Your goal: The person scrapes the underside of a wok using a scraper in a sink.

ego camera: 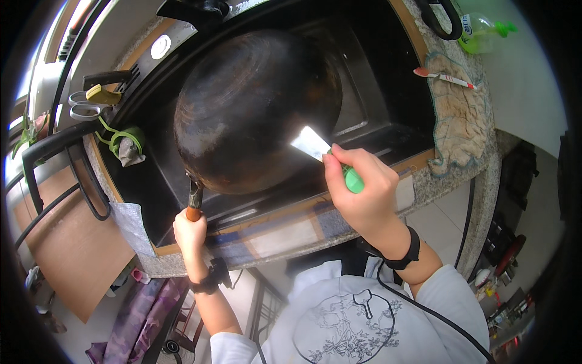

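A large blackened wok [254,104] lies bottom-up over a dark sink [377,77], its outside patched with rust-brown and grey. My left hand [190,231] grips the wok's handle [194,211], which has a brown grip end. In my right hand [363,182] is a scraper [313,143] with a green handle and a wide, bright metal blade. The blade is over the wok's lower right side; glare hides whether its edge touches the metal. The inside of the wok faces down, out of sight.
A beige cloth [459,118] with a toothbrush [445,78] on it lies right of the sink. Beyond stands a bottle of green liquid [477,34]. Scissors [86,107] and a green holder [129,139] sit at the left rim. A black faucet [195,11] is at the back.
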Motion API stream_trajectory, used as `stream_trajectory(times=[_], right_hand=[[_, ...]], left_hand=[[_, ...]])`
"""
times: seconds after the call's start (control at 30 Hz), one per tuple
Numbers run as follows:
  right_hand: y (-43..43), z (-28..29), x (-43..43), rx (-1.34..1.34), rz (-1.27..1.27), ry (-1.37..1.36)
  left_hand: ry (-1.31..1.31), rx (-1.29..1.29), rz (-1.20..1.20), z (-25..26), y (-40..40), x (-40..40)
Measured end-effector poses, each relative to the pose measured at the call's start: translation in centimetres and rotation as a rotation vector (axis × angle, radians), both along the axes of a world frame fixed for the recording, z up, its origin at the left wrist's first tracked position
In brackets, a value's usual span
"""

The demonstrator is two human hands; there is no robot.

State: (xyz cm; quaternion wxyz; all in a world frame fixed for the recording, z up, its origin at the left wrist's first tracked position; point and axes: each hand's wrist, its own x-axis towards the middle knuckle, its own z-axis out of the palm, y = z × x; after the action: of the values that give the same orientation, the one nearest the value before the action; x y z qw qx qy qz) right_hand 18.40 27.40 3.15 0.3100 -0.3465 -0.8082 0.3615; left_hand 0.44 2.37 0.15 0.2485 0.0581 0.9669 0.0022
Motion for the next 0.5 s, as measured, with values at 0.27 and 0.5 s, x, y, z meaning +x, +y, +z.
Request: stream_trajectory(times=[0.27,0.5], right_hand=[[0.0,-0.2,-0.3,-0.003,0.006,0.016],[-0.2,0.2,0.7,-0.011,0.03,-0.071]], left_hand=[[-0.003,0.0,0.023,0.1,0.3,0.1],[0.004,0.004,0.022,0.2,0.0,0.0]])
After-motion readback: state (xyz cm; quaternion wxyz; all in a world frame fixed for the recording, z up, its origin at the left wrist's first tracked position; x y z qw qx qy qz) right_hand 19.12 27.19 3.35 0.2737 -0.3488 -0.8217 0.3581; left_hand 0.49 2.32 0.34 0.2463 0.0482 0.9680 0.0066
